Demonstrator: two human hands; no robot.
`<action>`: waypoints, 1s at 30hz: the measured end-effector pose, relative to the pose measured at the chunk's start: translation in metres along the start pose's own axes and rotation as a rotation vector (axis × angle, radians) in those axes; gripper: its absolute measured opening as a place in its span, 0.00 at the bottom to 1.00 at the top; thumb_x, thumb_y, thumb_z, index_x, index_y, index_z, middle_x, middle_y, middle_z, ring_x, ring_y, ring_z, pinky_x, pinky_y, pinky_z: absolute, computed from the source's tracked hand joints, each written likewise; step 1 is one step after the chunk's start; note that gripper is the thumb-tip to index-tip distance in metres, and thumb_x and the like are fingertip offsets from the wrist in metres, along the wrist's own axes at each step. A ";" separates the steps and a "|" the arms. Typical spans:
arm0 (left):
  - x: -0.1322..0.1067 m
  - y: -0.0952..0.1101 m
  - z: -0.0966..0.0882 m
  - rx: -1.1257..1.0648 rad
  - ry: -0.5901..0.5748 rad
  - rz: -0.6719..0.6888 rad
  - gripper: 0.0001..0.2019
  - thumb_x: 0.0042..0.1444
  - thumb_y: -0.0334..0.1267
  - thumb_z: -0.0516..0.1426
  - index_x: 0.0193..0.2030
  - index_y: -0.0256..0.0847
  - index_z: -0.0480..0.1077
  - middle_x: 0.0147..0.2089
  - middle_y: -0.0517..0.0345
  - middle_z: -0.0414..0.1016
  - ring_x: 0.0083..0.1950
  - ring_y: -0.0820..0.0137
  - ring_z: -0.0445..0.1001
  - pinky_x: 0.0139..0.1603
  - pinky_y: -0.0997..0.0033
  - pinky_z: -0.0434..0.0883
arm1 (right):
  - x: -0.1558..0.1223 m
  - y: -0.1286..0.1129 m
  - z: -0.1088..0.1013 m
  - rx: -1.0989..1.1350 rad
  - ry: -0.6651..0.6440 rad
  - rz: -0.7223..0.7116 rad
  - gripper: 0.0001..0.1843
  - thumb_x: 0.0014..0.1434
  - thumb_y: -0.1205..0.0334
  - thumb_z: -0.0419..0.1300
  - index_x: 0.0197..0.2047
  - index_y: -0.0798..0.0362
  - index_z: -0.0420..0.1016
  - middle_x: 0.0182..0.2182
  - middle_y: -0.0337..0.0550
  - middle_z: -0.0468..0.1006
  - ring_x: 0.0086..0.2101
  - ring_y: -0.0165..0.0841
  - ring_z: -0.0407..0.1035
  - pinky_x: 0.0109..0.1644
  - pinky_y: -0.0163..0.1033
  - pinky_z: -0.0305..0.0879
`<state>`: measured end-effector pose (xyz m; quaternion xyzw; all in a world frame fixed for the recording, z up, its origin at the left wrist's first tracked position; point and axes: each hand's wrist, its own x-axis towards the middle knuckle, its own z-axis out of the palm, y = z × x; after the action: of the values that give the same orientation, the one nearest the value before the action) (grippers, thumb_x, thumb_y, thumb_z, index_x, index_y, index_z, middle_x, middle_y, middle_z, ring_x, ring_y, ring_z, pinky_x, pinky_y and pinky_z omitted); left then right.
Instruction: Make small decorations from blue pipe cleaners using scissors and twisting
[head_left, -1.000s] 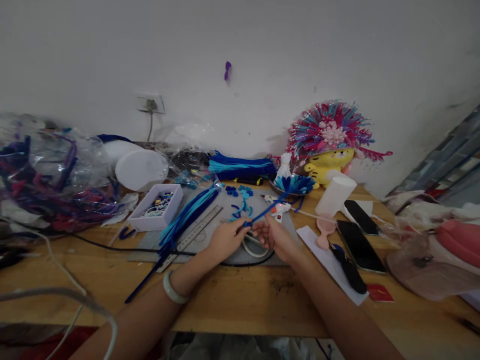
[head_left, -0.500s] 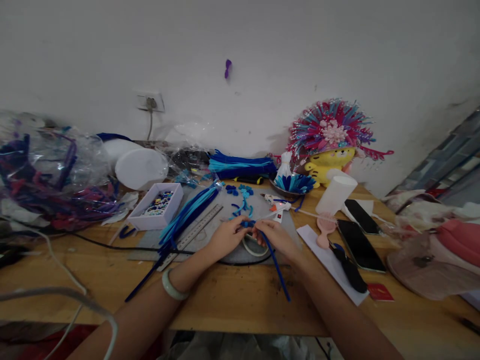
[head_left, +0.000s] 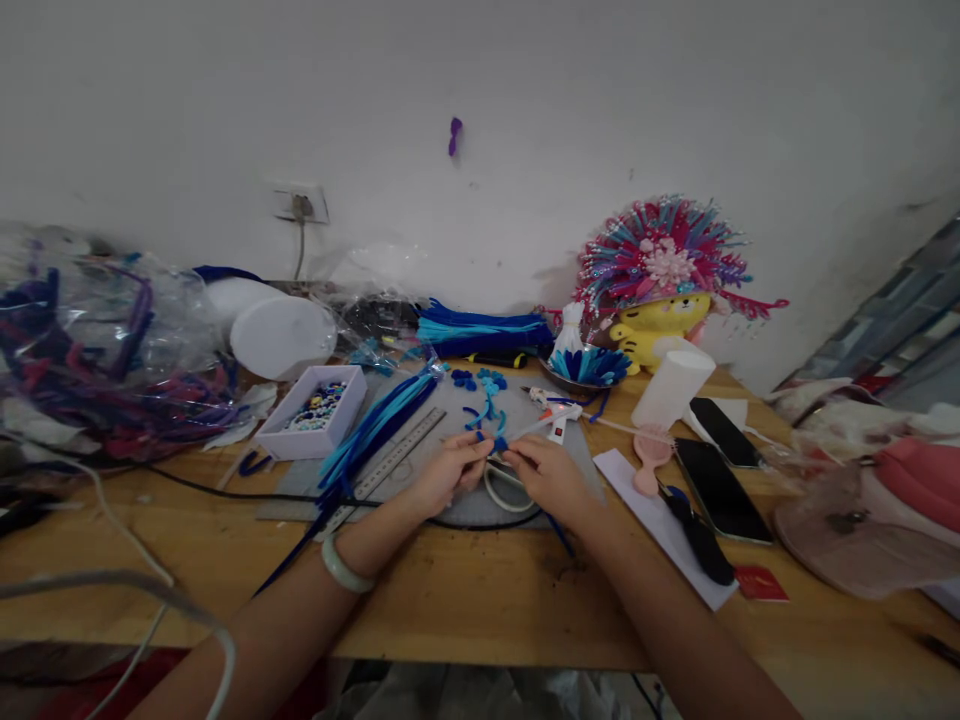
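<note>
Over the grey mat, a blue pipe cleaner is bent into small loops between my fingertips. My left hand pinches its left side, with the fingers closed. On the other side my right hand grips it between thumb and fingers. A long dark blue tail shows below the right hand, partly hidden by it. Just beyond the hands lie light blue curled pieces and a dark blue flower shape. A white glue gun rests beside them.
Left of the hands are a steel ruler, loose blue pipe cleaners and a white box of beads. A black cable crosses the mat. Phones, a pink brush and a white cylinder lie right.
My hands have turned slightly, and the blue loops have come up between the fingertips. The long tail has dropped behind my right hand and shows less.
</note>
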<state>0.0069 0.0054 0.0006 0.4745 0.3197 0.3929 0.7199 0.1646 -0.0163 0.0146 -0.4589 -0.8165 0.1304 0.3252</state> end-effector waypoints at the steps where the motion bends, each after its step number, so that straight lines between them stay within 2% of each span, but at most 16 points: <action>1: 0.000 0.000 -0.001 -0.039 -0.027 -0.027 0.11 0.46 0.43 0.57 0.27 0.37 0.62 0.08 0.72 0.49 0.11 0.83 0.41 0.14 0.78 0.39 | 0.000 0.001 0.000 -0.036 0.012 -0.002 0.10 0.57 0.64 0.50 0.27 0.53 0.70 0.26 0.41 0.71 0.30 0.30 0.64 0.34 0.34 0.57; 6: 0.000 0.005 -0.005 -0.129 -0.077 -0.056 0.10 0.50 0.41 0.54 0.25 0.37 0.60 0.08 0.72 0.49 0.10 0.82 0.43 0.13 0.80 0.41 | -0.001 0.006 0.000 -0.154 -0.011 0.064 0.12 0.57 0.63 0.50 0.26 0.53 0.72 0.24 0.43 0.72 0.27 0.31 0.64 0.31 0.35 0.56; 10: -0.002 0.006 -0.006 -0.167 -0.117 -0.055 0.08 0.50 0.39 0.54 0.32 0.36 0.64 0.08 0.72 0.48 0.10 0.82 0.43 0.14 0.81 0.42 | -0.001 0.010 0.003 -0.111 0.013 0.090 0.11 0.57 0.62 0.51 0.32 0.51 0.75 0.27 0.44 0.75 0.29 0.32 0.67 0.33 0.35 0.58; 13: -0.006 0.006 -0.004 -0.145 -0.216 -0.086 0.14 0.48 0.40 0.56 0.40 0.35 0.66 0.08 0.72 0.49 0.11 0.83 0.42 0.15 0.80 0.41 | -0.001 0.011 0.002 -0.078 0.043 0.096 0.12 0.57 0.64 0.51 0.37 0.50 0.75 0.32 0.44 0.77 0.33 0.33 0.68 0.37 0.36 0.60; 16: -0.009 0.007 -0.003 -0.129 -0.291 -0.118 0.17 0.47 0.39 0.57 0.44 0.35 0.65 0.08 0.73 0.50 0.10 0.83 0.41 0.15 0.79 0.41 | -0.001 0.012 0.001 -0.027 0.050 0.079 0.13 0.57 0.64 0.50 0.39 0.49 0.75 0.36 0.43 0.77 0.37 0.34 0.69 0.40 0.37 0.62; 20: -0.010 0.009 -0.002 -0.162 -0.289 -0.111 0.14 0.47 0.39 0.57 0.41 0.38 0.64 0.08 0.74 0.49 0.10 0.83 0.40 0.14 0.80 0.43 | -0.001 0.015 0.000 -0.026 0.126 0.051 0.12 0.56 0.64 0.51 0.38 0.49 0.76 0.37 0.43 0.77 0.40 0.35 0.68 0.45 0.40 0.61; 23: -0.011 0.009 -0.003 -0.144 -0.347 -0.174 0.13 0.47 0.40 0.57 0.38 0.37 0.64 0.07 0.74 0.49 0.09 0.83 0.40 0.13 0.80 0.43 | -0.002 0.016 -0.001 -0.032 0.200 0.045 0.12 0.56 0.64 0.52 0.38 0.48 0.76 0.36 0.45 0.77 0.39 0.36 0.68 0.45 0.43 0.62; 27: -0.014 0.007 -0.001 -0.072 -0.440 -0.279 0.16 0.44 0.42 0.58 0.39 0.38 0.65 0.07 0.73 0.50 0.09 0.83 0.41 0.13 0.78 0.40 | -0.002 0.016 -0.002 -0.004 0.163 -0.049 0.13 0.56 0.64 0.51 0.40 0.49 0.75 0.34 0.45 0.77 0.36 0.36 0.68 0.45 0.45 0.62; 30: -0.015 0.005 0.004 0.013 -0.389 -0.199 0.17 0.43 0.42 0.58 0.40 0.38 0.65 0.09 0.73 0.50 0.10 0.83 0.42 0.14 0.79 0.40 | -0.003 0.016 0.000 0.057 0.198 -0.037 0.15 0.56 0.63 0.50 0.44 0.48 0.73 0.37 0.45 0.75 0.37 0.36 0.67 0.44 0.43 0.62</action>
<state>0.0016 -0.0083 0.0080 0.5122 0.2225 0.2191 0.8001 0.1761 -0.0099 0.0058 -0.4449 -0.7848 0.1015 0.4195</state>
